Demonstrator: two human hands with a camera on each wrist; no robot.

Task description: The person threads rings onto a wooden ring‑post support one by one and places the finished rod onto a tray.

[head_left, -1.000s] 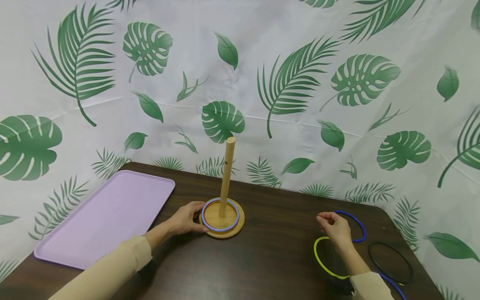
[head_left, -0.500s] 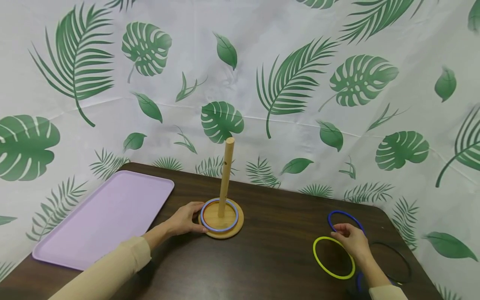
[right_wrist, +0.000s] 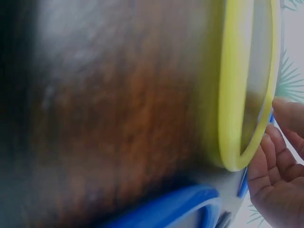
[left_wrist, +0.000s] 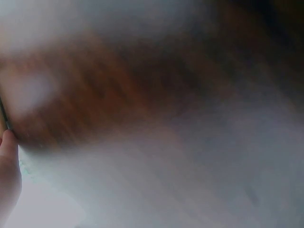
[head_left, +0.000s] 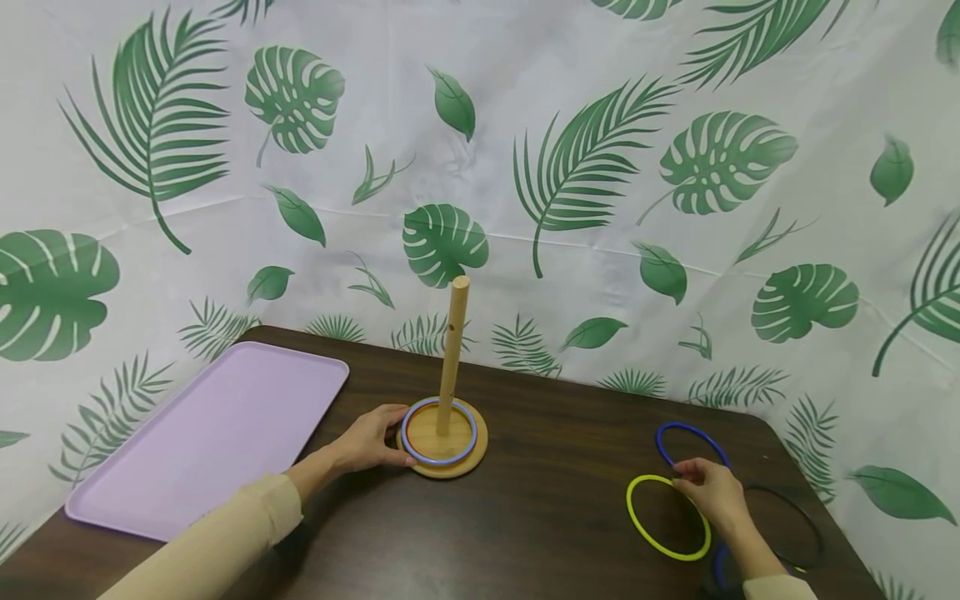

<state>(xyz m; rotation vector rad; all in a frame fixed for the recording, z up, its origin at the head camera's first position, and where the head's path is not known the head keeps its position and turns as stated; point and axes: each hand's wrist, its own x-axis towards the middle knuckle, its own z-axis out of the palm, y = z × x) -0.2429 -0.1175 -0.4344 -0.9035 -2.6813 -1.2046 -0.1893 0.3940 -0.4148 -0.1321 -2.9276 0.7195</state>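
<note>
A wooden peg stand [head_left: 453, 358] stands upright on the dark table. Around its peg lie a light blue ring [head_left: 441, 461] and a red ring, mostly hidden beneath it. My left hand [head_left: 367, 439] grips the left side of the stand's round base, thumb in front and fingers behind. At the right, my right hand [head_left: 712, 492] pinches the lower rim of a dark blue ring [head_left: 693, 428], which lies on the table; in the right wrist view blue shows between the fingertips. Close beside those fingertips is the rim of a yellow ring [head_left: 632, 508].
A lilac tray [head_left: 217, 433] lies at the left of the table. Beyond my right wrist are a black ring [head_left: 819, 533] and another blue ring [head_left: 720, 571], partly covered by the arm. A leaf-patterned cloth [head_left: 570, 125] hangs behind the table.
My right hand has moved right and slightly down, from left of the dark blue ring to its lower rim. The left hand and the stand have stayed where they were.
</note>
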